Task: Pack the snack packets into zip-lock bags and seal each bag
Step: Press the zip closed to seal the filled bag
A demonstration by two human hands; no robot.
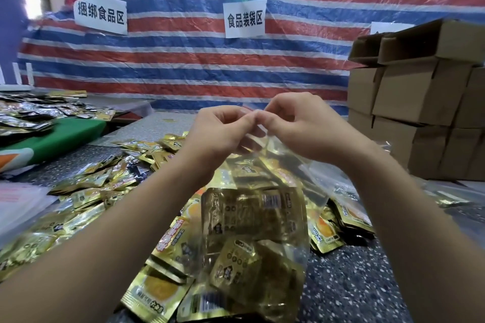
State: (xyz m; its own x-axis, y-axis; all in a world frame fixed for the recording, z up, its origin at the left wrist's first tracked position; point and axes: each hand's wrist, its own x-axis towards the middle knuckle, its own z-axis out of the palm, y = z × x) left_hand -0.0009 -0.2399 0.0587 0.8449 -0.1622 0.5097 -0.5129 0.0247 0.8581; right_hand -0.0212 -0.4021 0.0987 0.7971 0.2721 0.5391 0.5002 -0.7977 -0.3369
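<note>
A clear zip-lock bag (258, 217) hangs in front of me, holding several gold snack packets. My left hand (217, 131) and my right hand (296, 126) are raised side by side and both pinch the bag's top edge between thumb and fingers, fingertips almost touching. Loose gold snack packets (89, 191) lie heaped on the speckled table (354, 283) below and to the left of the bag. More packets (341, 220) lie to the right of the bag.
Stacked cardboard boxes (420, 102) stand at the right. A green board (65, 136) with more packets on it lies at the left. A striped tarp with paper signs (244, 19) hangs behind. Flat clear bags (21, 202) lie at the left edge.
</note>
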